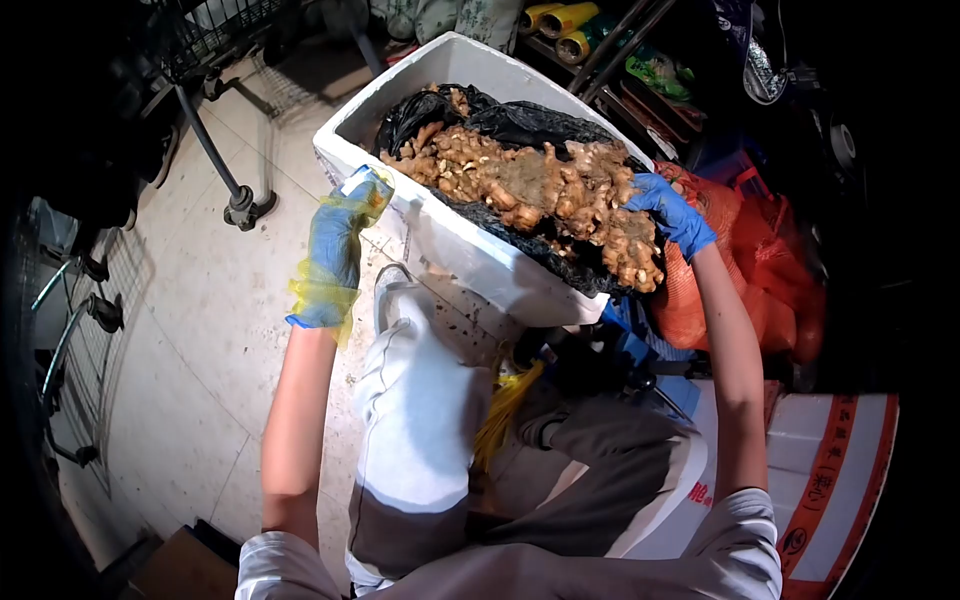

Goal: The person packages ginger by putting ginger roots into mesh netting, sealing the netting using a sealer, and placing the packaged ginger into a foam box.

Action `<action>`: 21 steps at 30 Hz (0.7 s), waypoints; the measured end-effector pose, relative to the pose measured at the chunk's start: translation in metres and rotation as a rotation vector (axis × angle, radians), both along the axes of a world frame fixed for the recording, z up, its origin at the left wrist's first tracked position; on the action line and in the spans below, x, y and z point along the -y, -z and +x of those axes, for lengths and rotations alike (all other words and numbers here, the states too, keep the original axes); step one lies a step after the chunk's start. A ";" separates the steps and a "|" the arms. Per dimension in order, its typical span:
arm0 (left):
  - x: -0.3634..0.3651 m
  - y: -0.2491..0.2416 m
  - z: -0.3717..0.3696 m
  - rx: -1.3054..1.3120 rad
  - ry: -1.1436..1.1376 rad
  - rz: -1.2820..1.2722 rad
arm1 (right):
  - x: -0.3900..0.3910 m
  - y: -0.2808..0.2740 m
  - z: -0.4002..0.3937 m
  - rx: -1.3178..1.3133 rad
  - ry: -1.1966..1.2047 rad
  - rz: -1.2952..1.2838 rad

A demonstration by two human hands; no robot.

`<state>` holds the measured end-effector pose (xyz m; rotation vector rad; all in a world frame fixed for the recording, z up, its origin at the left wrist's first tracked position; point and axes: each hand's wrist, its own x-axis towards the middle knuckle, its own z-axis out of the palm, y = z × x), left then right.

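Observation:
A white foam box (470, 255) lined with a black plastic bag (535, 122) is piled with knobbly, soil-specked ginger (500, 180). My right hand (675, 212), in a blue glove, reaches over the right end of the pile, its fingers curled against a piece of ginger. At the box's left front edge is my left hand (348, 225), wearing a blue glove under yellow netting. Its fingers are closed, with a bit of white and blue showing at the fingertips; I cannot make out what they hold.
Red mesh sacks (740, 260) lean beside the box's right end. A printed carton (830, 470) lies at lower right. Yellow strands (510, 415) hang between my legs. Wheeled wire carts (240, 200) stand at left, and yellow rolls (572, 45) lie behind the box.

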<state>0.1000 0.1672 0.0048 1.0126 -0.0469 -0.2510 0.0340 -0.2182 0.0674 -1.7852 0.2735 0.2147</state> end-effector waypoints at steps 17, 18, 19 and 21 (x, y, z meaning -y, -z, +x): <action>0.006 -0.052 -0.029 0.026 -0.003 0.030 | -0.038 0.048 -0.079 -0.283 0.436 0.488; 0.010 -0.063 -0.035 0.015 0.013 -0.037 | -0.037 0.053 -0.084 -0.215 0.477 0.493; 0.015 -0.074 -0.042 0.002 0.032 -0.100 | -0.037 0.059 -0.091 -0.150 0.522 0.499; 0.017 -0.078 -0.055 0.085 0.106 -0.151 | -0.053 0.053 -0.103 -0.064 0.639 0.411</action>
